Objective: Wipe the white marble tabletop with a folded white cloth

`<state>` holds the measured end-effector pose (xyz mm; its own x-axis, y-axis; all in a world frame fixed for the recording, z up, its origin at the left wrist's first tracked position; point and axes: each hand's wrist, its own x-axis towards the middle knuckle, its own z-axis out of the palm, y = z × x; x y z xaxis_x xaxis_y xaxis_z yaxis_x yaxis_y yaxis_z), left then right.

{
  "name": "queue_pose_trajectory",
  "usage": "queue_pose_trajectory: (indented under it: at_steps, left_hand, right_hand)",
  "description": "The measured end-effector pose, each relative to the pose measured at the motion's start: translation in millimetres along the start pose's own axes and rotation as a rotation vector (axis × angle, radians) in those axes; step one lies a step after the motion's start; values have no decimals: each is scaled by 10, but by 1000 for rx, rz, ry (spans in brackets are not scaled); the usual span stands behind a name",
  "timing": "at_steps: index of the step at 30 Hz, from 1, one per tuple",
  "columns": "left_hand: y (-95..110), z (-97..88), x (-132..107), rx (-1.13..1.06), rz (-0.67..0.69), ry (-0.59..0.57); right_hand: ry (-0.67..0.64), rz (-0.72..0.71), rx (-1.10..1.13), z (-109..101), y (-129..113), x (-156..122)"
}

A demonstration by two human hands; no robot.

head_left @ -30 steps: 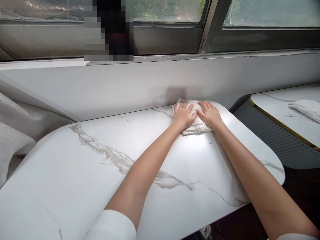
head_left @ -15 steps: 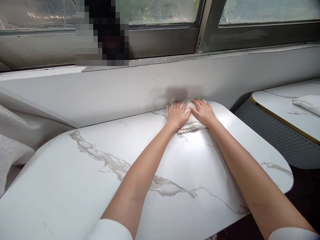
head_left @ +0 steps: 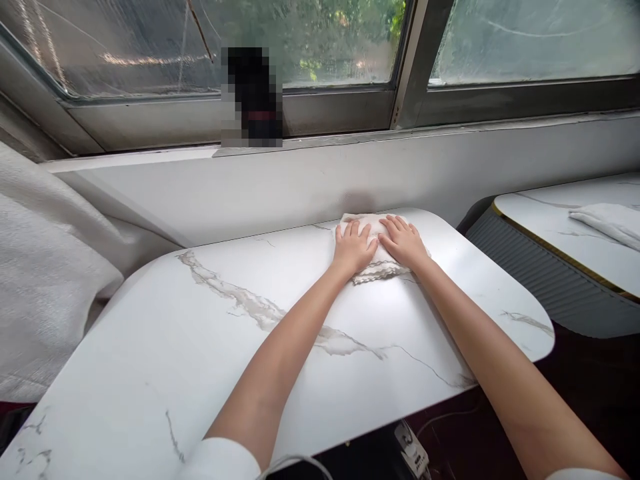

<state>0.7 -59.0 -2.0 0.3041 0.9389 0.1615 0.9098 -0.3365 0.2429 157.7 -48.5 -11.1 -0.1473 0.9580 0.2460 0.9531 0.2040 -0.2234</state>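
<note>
A folded white cloth (head_left: 383, 269) with a frilly edge lies flat at the far side of a white marble-patterned table (head_left: 150, 320), close against the wall. My left hand (head_left: 354, 250) rests palm down on the cloth's left part, fingers spread. On the right part of it, my right hand (head_left: 404, 241) is also flat with its fingers apart. The two thumbs nearly meet over the middle of the cloth. Both arms reach forward across the tabletop, and the palms hide much of the cloth.
Behind the table run a low white wall (head_left: 250, 190) and a window (head_left: 340, 47). A pixelated dark patch covers something at the sill. To the right, a second marble-patterned table (head_left: 540, 207) bears another white cloth (head_left: 610, 220). White fabric (head_left: 45, 280) hangs left; a power strip (head_left: 413, 450) sits below.
The camera view has shifted, showing more window above and the power strip below. Both hands stay flat on the cloth by the far edge, with little clear movement over the table.
</note>
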Motion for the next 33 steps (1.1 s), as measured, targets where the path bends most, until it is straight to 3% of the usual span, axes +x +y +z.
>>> queue_pose_trajectory:
  at_steps: [9, 15, 22, 28, 33]
  left_hand:
    - [91, -87, -604, 50, 9, 19]
    - [200, -161, -1199, 124, 63, 18]
    - [280, -239, -1842, 251, 176, 29]
    - [252, -344, -2103, 307, 165, 15]
    - [175, -419, -2153, 311, 148, -19]
  right_hand:
    - [-53, -41, -123, -99, -257, -509]
    - [-67, -113, -196, -174, -430, -1079]
    - [52, -238, -242, -214, -672, -1740]
    - [86, -315, -167, -182, -842, -1910]
    - [56, -295, -148, -167, -985, -1915]
